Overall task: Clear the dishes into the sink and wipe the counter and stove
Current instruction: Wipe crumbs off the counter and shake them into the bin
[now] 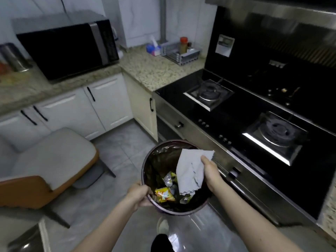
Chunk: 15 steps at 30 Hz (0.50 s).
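My left hand (pixel 139 194) grips the near-left rim of a round dark trash bin (pixel 151 160), held up in front of the stove. Inside lie several wrappers, one yellow (pixel 164 194). My right hand (pixel 210 171) pinches a pale grey cloth (pixel 189 171) that hangs over the bin's mouth. The black glass stove (pixel 236 113) with two gas burners runs along the right. The speckled granite counter (pixel 156 71) fills the far corner.
A black microwave (pixel 67 50) sits on the left counter. A tissue box (pixel 153 49) and a wire rack with a red-capped jar (pixel 182 51) stand at the back. A cushioned chair (pixel 49 164) occupies the floor at left. White cabinets line the wall under the counter.
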{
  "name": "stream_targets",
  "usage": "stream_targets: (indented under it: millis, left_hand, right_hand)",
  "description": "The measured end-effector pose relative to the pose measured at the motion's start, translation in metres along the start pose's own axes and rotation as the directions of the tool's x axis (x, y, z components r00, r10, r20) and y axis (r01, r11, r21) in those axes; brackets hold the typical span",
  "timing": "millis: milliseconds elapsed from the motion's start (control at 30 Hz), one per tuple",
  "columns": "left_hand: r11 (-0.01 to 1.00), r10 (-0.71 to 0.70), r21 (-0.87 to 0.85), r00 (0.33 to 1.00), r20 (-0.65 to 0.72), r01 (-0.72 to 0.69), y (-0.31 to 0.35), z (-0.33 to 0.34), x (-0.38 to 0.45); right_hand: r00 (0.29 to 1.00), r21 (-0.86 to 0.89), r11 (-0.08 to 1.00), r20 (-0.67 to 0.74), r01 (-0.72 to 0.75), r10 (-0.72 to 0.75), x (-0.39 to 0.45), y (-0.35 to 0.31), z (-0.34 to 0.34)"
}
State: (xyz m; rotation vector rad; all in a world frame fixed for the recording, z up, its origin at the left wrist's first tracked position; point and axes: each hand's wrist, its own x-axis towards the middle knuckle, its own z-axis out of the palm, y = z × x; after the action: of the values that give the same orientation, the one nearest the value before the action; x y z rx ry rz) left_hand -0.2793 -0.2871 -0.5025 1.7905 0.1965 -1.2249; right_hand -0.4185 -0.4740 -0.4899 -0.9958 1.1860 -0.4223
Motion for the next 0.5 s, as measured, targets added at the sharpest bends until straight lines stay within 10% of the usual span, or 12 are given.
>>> stream_targets:
  millis: [500]
  left_hand:
    - [0.993,0.055,-0.09,0.961,-0.271,-0.082,0.188,-0.12,0.164]
  right_hand:
    - [0.938,0.12,0.956,0.262,-0.266,0.228,0.206,-0.108,0.231]
